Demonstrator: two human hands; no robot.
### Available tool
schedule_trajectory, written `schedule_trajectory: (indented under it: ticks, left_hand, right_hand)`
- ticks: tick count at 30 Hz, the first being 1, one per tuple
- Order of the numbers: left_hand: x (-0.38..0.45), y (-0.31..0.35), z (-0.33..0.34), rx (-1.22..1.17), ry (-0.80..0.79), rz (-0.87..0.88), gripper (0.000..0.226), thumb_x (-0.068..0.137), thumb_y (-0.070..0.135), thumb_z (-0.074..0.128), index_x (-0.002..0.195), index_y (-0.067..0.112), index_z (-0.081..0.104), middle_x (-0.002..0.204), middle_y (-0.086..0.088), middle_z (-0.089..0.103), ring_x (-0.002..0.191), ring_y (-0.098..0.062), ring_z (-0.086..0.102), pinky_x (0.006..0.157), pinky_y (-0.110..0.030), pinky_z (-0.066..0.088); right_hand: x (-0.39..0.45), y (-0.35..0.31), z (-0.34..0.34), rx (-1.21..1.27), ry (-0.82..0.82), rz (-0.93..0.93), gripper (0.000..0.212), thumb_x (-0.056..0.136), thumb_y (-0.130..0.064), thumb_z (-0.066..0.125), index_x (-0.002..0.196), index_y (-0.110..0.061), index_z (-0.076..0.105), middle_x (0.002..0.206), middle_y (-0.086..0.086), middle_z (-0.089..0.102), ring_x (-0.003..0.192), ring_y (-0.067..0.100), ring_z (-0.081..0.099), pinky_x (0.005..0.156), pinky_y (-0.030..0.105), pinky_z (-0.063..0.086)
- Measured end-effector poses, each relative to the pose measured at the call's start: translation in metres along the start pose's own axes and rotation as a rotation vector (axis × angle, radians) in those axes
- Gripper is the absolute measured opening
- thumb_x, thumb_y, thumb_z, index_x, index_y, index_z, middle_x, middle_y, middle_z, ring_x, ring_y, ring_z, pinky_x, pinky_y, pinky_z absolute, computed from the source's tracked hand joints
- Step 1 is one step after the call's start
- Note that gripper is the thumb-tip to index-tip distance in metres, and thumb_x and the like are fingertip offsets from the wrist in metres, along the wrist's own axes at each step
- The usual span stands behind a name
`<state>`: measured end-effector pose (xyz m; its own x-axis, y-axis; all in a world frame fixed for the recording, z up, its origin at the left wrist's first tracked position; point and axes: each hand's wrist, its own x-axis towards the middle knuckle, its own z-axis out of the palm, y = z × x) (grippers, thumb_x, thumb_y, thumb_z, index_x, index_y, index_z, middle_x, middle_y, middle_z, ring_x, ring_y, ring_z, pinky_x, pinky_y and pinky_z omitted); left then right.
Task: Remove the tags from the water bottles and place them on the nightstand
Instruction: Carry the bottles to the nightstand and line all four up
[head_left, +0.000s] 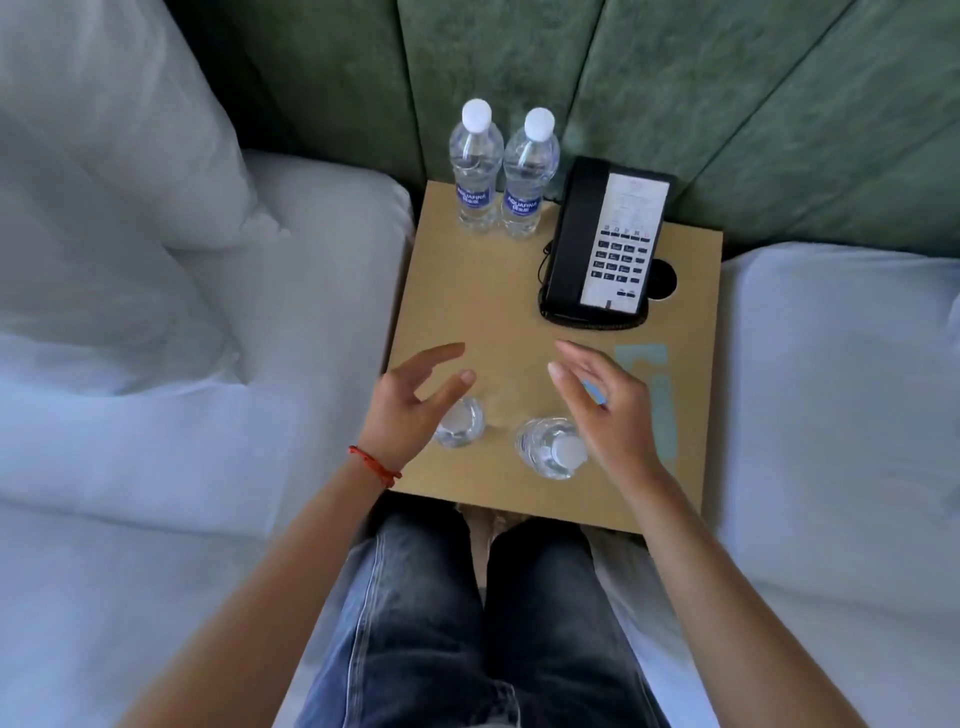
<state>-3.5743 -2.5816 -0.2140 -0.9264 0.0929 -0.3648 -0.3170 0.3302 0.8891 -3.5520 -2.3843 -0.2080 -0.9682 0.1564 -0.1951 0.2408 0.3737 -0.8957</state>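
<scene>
— Jeans (467, 623) fill the bottom centre. Hands?
— Left hand (410, 405) spread, part-hiding one near bottle (460, 428); right hand (608, 410) loosely spread beside the other (550, 449), maybe pinching something blue.
— Beyond?
— Two labelled bottles (475, 171), phone (605, 244), upper nightstand (467, 291).

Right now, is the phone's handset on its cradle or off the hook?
On its cradle: the black handset lies along the left side of the telephone on the nightstand.

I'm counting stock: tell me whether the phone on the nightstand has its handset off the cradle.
No. The phone sits with its black handset seated along its left side.
</scene>
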Motion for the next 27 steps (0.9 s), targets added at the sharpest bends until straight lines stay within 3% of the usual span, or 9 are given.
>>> schedule_trajectory:
  ticks: [4, 6, 11, 16, 23, 27]
  left_hand:
    - [-0.020, -0.020, 0.004, 0.056, 0.017, -0.022, 0.035, 0.079, 0.027, 0.069, 0.113, 0.019, 0.063, 0.113, 0.008, 0.062, 0.106, -0.004, 0.055, 0.088, -0.002, 0.036]
    - [-0.027, -0.030, 0.006, 0.100, 0.032, -0.017, 0.040, 0.075, 0.026, 0.073, 0.113, 0.021, 0.062, 0.114, 0.011, 0.060, 0.107, -0.004, 0.055, 0.092, -0.007, 0.037]
    - [-0.028, -0.045, 0.010, 0.102, 0.037, 0.027, 0.057, 0.065, 0.017, 0.081, 0.117, 0.020, 0.059, 0.118, 0.012, 0.057, 0.111, -0.005, 0.053, 0.095, -0.008, 0.036]
    - [-0.020, -0.052, 0.012, 0.091, 0.030, 0.030, 0.062, 0.064, 0.009, 0.082, 0.120, 0.014, 0.056, 0.122, 0.007, 0.054, 0.114, -0.008, 0.050, 0.100, -0.025, 0.037]
    - [-0.012, -0.058, 0.013, 0.151, 0.027, 0.016, 0.067, 0.061, 0.015, 0.084, 0.123, 0.017, 0.056, 0.116, 0.009, 0.055, 0.108, -0.008, 0.051, 0.095, -0.025, 0.040]
    - [-0.007, -0.058, 0.012, 0.152, 0.065, 0.018, 0.065, 0.059, 0.017, 0.085, 0.119, 0.017, 0.060, 0.118, 0.002, 0.061, 0.108, -0.009, 0.055, 0.094, -0.025, 0.043]
  right_hand:
    - [-0.030, 0.017, 0.000, -0.094, -0.039, -0.032, 0.041, 0.080, -0.030, 0.068, 0.114, -0.008, 0.064, 0.113, -0.006, 0.063, 0.106, -0.003, 0.055, 0.093, 0.004, 0.036]
    - [-0.040, 0.026, 0.001, -0.098, -0.069, -0.006, 0.050, 0.074, -0.036, 0.069, 0.116, -0.011, 0.062, 0.115, -0.011, 0.060, 0.108, -0.008, 0.050, 0.091, -0.001, 0.032]
    - [-0.053, 0.050, 0.005, -0.139, -0.094, 0.043, 0.062, 0.065, -0.032, 0.082, 0.120, -0.017, 0.059, 0.119, -0.010, 0.059, 0.109, -0.004, 0.051, 0.091, -0.002, 0.031]
    - [-0.050, 0.064, 0.003, -0.189, -0.114, 0.054, 0.069, 0.062, -0.023, 0.085, 0.124, -0.015, 0.054, 0.126, -0.010, 0.054, 0.114, -0.006, 0.046, 0.094, -0.002, 0.028]
    - [-0.044, 0.067, 0.001, -0.174, -0.092, 0.075, 0.066, 0.059, -0.022, 0.086, 0.119, -0.014, 0.059, 0.121, -0.001, 0.063, 0.111, 0.008, 0.058, 0.097, 0.017, 0.041]
    - [-0.039, 0.066, 0.002, -0.151, -0.064, 0.096, 0.063, 0.059, -0.023, 0.086, 0.117, -0.015, 0.062, 0.115, -0.007, 0.063, 0.107, 0.004, 0.058, 0.093, 0.005, 0.038]
